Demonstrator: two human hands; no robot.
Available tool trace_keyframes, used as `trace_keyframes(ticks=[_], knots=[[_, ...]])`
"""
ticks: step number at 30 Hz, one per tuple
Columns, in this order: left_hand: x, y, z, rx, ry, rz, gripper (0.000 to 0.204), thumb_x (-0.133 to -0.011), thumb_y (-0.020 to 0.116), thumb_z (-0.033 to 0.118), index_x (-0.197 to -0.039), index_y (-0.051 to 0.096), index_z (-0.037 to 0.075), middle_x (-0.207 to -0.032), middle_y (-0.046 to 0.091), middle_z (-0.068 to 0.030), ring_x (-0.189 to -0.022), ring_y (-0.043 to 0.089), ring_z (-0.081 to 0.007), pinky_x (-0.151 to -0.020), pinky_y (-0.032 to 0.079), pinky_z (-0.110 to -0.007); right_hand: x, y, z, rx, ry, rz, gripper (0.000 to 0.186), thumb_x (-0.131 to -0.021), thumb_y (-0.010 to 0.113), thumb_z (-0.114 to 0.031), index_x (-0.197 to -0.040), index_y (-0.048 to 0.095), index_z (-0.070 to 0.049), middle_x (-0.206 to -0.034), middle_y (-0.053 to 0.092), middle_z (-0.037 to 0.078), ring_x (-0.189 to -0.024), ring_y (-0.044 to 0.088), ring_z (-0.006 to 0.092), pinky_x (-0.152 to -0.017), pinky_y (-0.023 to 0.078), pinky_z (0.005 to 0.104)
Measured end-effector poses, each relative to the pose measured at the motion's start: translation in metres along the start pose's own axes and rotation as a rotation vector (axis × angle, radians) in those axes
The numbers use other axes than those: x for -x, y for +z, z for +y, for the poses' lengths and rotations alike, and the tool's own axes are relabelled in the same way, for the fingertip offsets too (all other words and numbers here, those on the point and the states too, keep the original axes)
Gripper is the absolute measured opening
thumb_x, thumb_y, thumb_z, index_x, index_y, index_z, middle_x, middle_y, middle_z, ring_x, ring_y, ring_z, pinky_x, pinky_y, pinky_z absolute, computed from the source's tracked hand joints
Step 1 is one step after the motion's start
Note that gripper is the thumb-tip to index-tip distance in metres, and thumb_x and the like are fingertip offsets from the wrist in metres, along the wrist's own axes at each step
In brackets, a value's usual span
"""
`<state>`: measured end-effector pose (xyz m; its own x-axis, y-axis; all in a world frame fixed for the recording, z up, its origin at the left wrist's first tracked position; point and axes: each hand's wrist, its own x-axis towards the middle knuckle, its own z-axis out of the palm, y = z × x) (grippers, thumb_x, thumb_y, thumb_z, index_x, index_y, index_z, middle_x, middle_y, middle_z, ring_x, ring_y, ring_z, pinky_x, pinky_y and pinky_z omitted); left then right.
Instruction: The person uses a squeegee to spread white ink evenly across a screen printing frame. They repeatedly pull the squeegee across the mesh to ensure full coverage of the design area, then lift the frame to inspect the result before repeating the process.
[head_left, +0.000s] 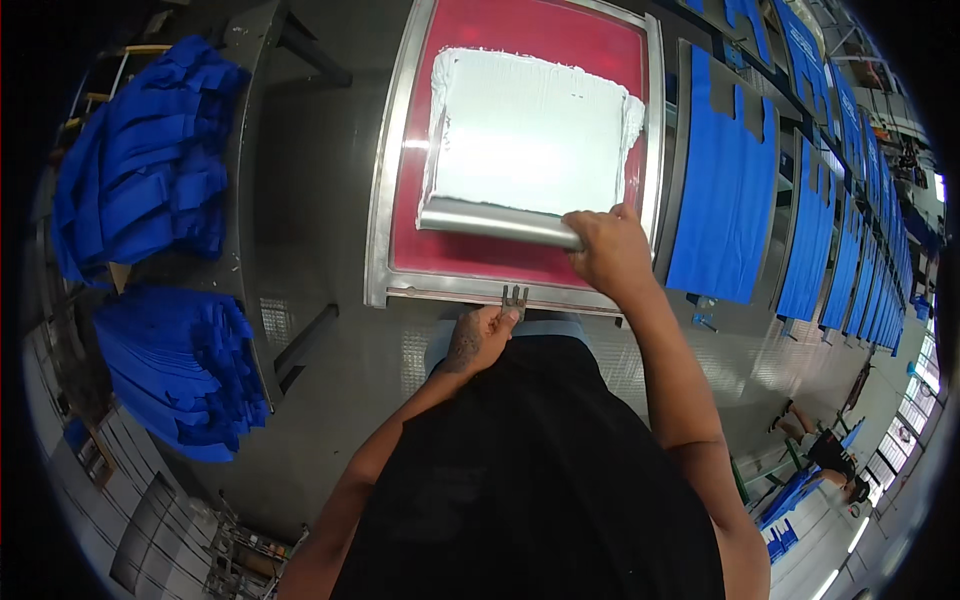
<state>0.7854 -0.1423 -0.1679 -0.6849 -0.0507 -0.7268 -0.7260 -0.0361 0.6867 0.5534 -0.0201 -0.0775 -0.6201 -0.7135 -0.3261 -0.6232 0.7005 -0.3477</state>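
A screen-printing frame (382, 215) with a pale metal rim and a red mesh (470, 255) lies before me. White ink (535, 130) covers a broad rectangle of the mesh. Across the near edge of the ink lies a silver metal squeegee (490, 220). My right hand (610, 252) is closed round the squeegee's right end. At the middle of the frame's near side, my left hand (480, 338) is closed on a small pronged metal bracket (515, 298); its fingertips are partly hidden.
Two heaps of blue fabric pieces, an upper heap (150, 160) and a lower heap (180, 365), rest on the left beside a metal table edge (243, 200). Right of the frame, a blue cut panel (725, 190) heads a long row of similar panels. A person (828, 455) bends at the far lower right.
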Motion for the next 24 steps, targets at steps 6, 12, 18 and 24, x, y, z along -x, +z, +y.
trace_keyframes(ticks=[6, 12, 18, 24], knots=[[0.007, 0.013, 0.002, -0.235, 0.065, 0.161, 0.042, -0.097, 0.061, 0.039, -0.080, 0.065, 0.001, -0.063, 0.062, -0.0116, -0.059, 0.064, -0.0228, -0.057, 0.048, -0.034, -0.011, -0.028, 0.061, -0.268, 0.405, 0.111, 0.030, -0.086, 0.070, -0.025, -0.105, 0.069, -0.002, -0.087, 0.071, 0.022, -0.081, 0.068, 0.0370, -0.078, 0.052, 0.0416], [-0.004, -0.044, 0.029, -0.494, 0.106, 0.860, 0.030, -0.085, 0.079, 0.031, -0.089, 0.065, 0.005, -0.075, 0.064, -0.0120, -0.071, 0.063, -0.0289, -0.068, 0.049, -0.044, 0.001, -0.005, 0.173, -1.062, 0.720, 0.087, 0.049, -0.094, 0.069, -0.041, -0.101, 0.068, 0.007, -0.088, 0.071, 0.013, -0.072, 0.069, 0.0186, -0.065, 0.055, 0.0337], [-0.052, -0.119, 0.025, -0.094, -0.345, 1.008, 0.059, -0.098, 0.057, 0.050, -0.086, 0.061, -0.008, -0.076, 0.061, -0.0186, -0.071, 0.052, -0.0285, -0.072, 0.044, -0.043, 0.006, 0.029, 0.216, -1.543, 0.749, -0.063, 0.046, -0.096, 0.067, -0.039, -0.109, 0.065, 0.005, -0.094, 0.072, 0.014, -0.076, 0.071, 0.0203, -0.068, 0.059, 0.0338], [-0.005, -0.052, 0.015, -0.446, -0.245, 1.030, 0.062, -0.096, 0.057, 0.054, -0.083, 0.058, -0.007, -0.071, 0.055, -0.0156, -0.067, 0.048, -0.0238, -0.064, 0.041, -0.041, 0.051, 0.005, 0.238, -1.556, 0.716, -0.025, 0.046, -0.096, 0.068, -0.039, -0.111, 0.066, 0.004, -0.097, 0.071, 0.013, -0.081, 0.069, 0.0193, -0.073, 0.057, 0.0327]])
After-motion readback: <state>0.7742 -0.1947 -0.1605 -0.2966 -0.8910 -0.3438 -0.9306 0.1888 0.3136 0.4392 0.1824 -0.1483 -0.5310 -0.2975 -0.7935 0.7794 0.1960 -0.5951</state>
